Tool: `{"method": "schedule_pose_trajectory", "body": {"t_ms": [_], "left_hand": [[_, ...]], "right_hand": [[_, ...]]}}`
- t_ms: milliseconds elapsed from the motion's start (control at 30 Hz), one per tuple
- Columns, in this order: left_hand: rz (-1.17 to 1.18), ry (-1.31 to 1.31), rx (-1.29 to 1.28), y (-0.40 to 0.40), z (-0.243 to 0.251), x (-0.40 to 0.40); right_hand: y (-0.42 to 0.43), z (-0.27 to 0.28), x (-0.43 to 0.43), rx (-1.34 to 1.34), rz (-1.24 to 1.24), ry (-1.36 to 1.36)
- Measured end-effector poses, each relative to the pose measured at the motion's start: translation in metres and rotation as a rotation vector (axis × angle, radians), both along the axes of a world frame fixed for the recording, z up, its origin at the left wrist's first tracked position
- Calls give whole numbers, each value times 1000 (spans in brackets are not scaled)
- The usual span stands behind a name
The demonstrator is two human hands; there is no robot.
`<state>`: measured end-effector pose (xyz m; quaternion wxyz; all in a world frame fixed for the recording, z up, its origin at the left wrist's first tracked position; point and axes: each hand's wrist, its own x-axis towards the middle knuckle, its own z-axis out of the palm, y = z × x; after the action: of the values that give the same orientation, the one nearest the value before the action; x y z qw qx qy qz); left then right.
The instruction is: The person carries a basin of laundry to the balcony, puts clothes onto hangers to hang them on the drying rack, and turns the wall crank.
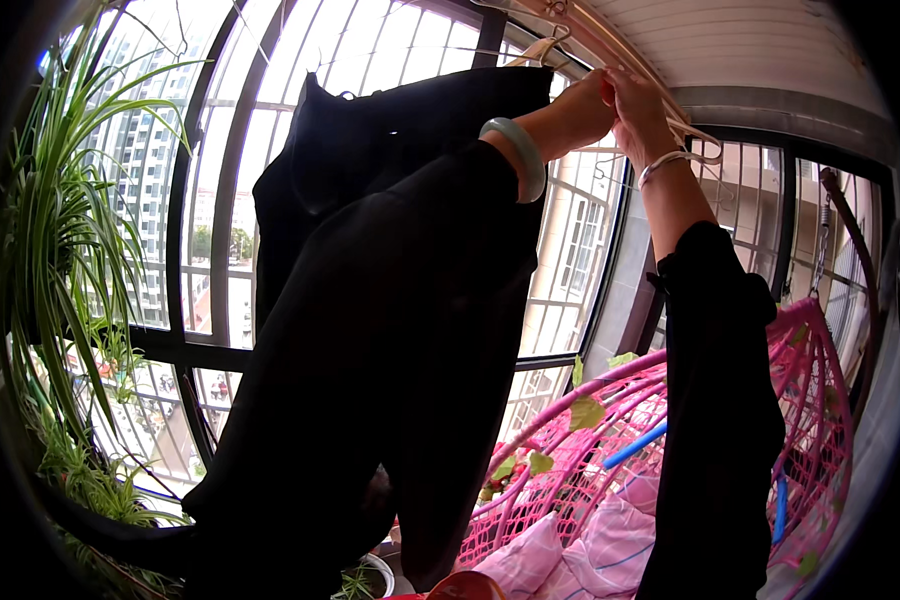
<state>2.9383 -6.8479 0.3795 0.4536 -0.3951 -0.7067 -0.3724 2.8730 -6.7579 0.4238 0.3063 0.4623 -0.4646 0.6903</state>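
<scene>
A black garment (412,112), which looks like trousers, hangs spread out before the window, its top edge near the clothes hangers. My left hand (581,112), with a pale green bangle on the wrist, is raised just right of the garment's upper corner, fingers curled. Against it is my right hand (637,109), a silver-coloured bangle on its wrist. A small red thing (607,91) shows between the two hands; what it is cannot be told. The fingers largely hide what they grip. Black sleeves cover both forearms, and the left one overlaps the dark garment.
Overhead runs a drying rack rail (592,30) with a hanger (551,45) on it. Barred windows stand behind. Long-leaved plants (60,225) hang at the left. At the lower right is a pink woven hanging chair (570,420) with pink cushions (607,532). A potted plant (360,581) is below.
</scene>
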Motion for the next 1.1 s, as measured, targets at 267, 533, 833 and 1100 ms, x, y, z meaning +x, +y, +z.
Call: {"method": "schedule_pose_trajectory", "body": {"t_ms": [267,533,833,1100], "left_hand": [[-48,-103,27,-5,-5,-1],[140,775,83,-1,-42,47],[866,565,448,-196,-59,61],[667,-110,452,-307,-161,31]], "right_hand": [[-4,-13,19,50,-73,-102],[27,-51,59,-181,-1082,1000],[-1,-112,61,522,-417,176],[-18,-164,51,646,-159,-57]]}}
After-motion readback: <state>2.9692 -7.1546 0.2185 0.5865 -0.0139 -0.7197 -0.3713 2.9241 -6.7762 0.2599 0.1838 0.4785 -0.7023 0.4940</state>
